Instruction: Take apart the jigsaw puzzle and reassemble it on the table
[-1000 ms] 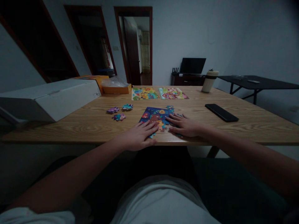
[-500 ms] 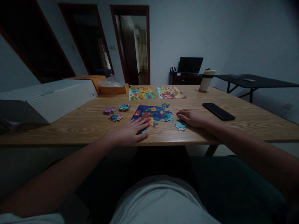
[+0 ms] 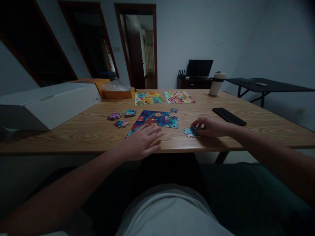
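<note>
Under the right hand's fingertips lie the pieces, teal and pale with a dark one among them. That hand's fingers are curled narrow over the dark one; whether they pinch it or only touch it, I cannot tell. The left hand is spread flat and grasps nothing, resting at the near edge of the puzzle, which lies between the hands and just beyond them.

The pieces look like thin card: light, fairly stiff, probably easy to slide, with tabs that could bend. The outer edges seem the best hold; the joined part would likely come apart if lifted by one corner.

Beyond the left hand, to its left, sit three small piles. The phone is right of the right hand, its screen dark. Farther left, the white box bears a label too small to read; no brand is legible.
</note>
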Demonstrator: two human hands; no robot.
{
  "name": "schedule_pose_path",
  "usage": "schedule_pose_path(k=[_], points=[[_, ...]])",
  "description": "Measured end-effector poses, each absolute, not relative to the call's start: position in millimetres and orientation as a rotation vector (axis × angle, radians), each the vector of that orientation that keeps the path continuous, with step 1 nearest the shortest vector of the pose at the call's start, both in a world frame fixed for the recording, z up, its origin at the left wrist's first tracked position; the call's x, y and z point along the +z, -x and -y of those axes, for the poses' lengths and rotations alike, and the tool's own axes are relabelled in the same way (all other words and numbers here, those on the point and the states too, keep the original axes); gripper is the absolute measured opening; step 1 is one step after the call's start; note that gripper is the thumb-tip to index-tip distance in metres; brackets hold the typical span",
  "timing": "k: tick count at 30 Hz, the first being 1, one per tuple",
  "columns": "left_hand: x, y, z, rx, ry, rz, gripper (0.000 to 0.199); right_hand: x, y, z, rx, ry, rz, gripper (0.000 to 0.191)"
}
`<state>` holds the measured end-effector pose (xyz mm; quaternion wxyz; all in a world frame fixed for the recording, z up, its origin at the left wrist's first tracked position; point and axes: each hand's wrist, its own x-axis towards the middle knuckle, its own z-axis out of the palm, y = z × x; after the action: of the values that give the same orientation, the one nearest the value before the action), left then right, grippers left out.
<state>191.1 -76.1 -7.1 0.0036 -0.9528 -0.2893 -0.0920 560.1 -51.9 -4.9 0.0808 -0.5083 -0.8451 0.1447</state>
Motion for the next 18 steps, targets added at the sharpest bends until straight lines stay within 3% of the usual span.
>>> schedule_pose_path(k=[5, 10, 18], points=[[-13, -217, 103, -0.38, 3.059, 0.666, 0.044, -9, -535, 51, 0.335, 1.514, 2.501, 0.036], [-34, -224, 131, -0.597, 3.208, 0.451, 0.037, -8, -517, 76, 0.18, 1.465, 2.607, 0.057], [-91, -237, 170, -1.412, 3.316, 0.636, 0.03, -13, -515, 115, 0.029, 1.126, 2.786, 0.052]])
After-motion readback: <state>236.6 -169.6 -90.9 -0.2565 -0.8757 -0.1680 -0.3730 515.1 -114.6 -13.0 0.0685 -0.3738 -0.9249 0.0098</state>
